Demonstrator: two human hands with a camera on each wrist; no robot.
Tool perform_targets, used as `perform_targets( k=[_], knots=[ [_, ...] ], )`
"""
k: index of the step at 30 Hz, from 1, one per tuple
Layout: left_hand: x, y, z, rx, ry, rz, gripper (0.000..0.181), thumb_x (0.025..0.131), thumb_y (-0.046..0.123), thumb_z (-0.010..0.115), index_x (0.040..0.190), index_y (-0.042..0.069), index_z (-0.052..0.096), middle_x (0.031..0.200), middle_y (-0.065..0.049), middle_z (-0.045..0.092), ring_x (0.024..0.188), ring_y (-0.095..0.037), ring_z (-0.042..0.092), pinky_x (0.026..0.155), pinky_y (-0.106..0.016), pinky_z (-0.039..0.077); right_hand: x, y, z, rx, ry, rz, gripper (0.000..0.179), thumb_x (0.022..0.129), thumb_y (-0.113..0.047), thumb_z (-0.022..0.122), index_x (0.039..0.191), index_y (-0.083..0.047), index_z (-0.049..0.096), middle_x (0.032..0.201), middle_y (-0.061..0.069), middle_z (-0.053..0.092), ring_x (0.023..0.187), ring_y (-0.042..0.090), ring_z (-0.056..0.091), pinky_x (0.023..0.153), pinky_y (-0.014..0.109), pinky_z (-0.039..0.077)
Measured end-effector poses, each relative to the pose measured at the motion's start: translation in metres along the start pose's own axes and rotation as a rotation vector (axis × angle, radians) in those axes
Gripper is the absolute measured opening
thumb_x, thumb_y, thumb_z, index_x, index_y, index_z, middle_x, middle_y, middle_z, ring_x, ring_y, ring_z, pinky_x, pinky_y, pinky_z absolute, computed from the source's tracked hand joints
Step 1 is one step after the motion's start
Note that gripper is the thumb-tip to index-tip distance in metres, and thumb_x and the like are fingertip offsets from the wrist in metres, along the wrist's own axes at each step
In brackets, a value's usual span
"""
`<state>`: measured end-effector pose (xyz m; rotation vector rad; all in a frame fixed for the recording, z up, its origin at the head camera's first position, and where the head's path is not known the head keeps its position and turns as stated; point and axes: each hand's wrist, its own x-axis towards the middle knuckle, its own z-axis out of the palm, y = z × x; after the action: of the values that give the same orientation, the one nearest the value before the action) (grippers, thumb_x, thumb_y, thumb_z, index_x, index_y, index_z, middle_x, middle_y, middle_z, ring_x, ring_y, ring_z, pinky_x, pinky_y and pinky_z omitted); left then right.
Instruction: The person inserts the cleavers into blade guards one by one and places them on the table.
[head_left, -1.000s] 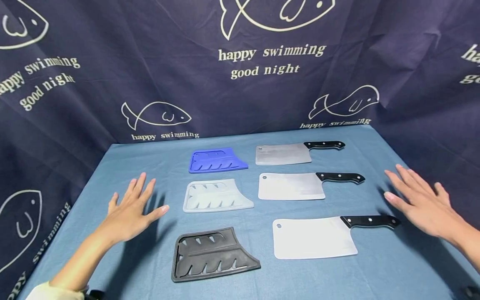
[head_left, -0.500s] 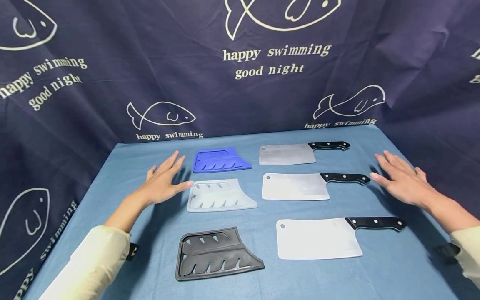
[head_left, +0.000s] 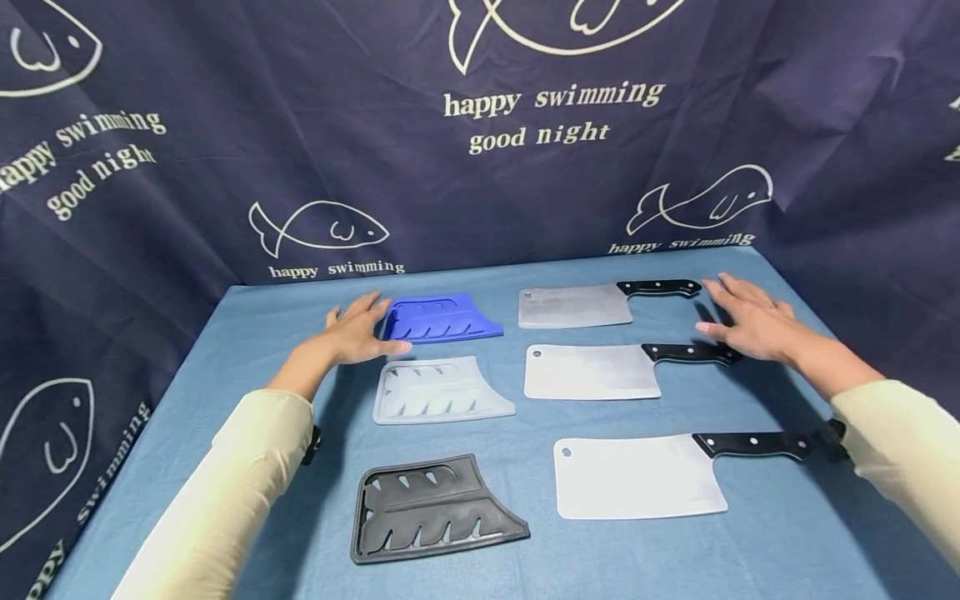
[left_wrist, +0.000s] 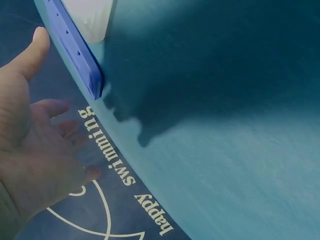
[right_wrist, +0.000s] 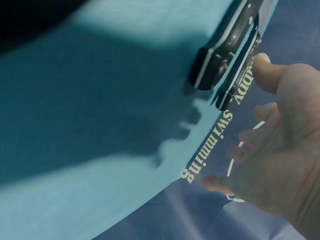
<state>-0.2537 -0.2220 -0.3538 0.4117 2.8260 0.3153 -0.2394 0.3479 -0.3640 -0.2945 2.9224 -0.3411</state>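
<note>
Here, a blue cloth point(head_left: 645, 571) covers the table, and a navy curtain point(head_left: 525, 196) printed with pale fish and lettering hangs behind and beside it. The blue cover point(head_left: 446, 323) lies flat at the far left of centre, long axis running left to right, its pointed corner to the right. In line with it, the far cleaver point(head_left: 573, 307) lies with its blade to the left and black handle to the right. The left hand point(head_left: 351, 335), fingers loosely spread, holds nothing by the cover's left edge; the right hand point(head_left: 753, 321), likewise spread and holding nothing, is just beyond the handle's end. The left fingertips overlap the cover's edge, so contact is hard to judge. The right wrist view is blurry and cuts off the blades.
</note>
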Motion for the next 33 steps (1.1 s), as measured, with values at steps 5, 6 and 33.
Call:
perform_targets(
  k=[5,6,33],
  knots=[
    [0.011,0.005,-0.003,-0.034,-0.002,-0.019,0.101,0.080,0.057,0.069,0.152,0.005,0.022,0.160,-0.016,0.003,0.146,-0.035,0.002,0.109,-0.065,0.001,0.019,-0.006,-0.001,0.000,-0.012,-0.006,0.083,0.094,-0.045,0.057,0.153,-0.005,0.016,0.155,0.029,0.008,0.138,0.052,0.009,0.095,0.077,0.010],
    [0.013,0.007,-0.003,-0.039,0.000,-0.022,0.101,0.079,0.056,0.070,0.152,0.005,0.023,0.160,-0.016,0.003,0.146,-0.035,0.002,0.109,-0.065,0.001,0.022,-0.007,-0.001,0.001,-0.012,-0.006,0.082,0.093,-0.045,0.057,0.153,-0.005,0.017,0.155,0.029,0.009,0.138,0.052,0.010,0.096,0.077,0.010],
    [0.043,0.032,0.005,0.087,-0.122,-0.102,0.109,0.076,0.057,0.073,0.154,0.006,0.016,0.156,-0.020,0.014,0.143,-0.038,0.013,0.108,-0.065,0.016,0.068,-0.026,0.010,-0.017,-0.035,0.005,0.076,0.095,-0.038,0.058,0.151,-0.002,0.022,0.152,0.030,0.013,0.138,0.051,0.011,0.100,0.072,0.015]
  ],
)
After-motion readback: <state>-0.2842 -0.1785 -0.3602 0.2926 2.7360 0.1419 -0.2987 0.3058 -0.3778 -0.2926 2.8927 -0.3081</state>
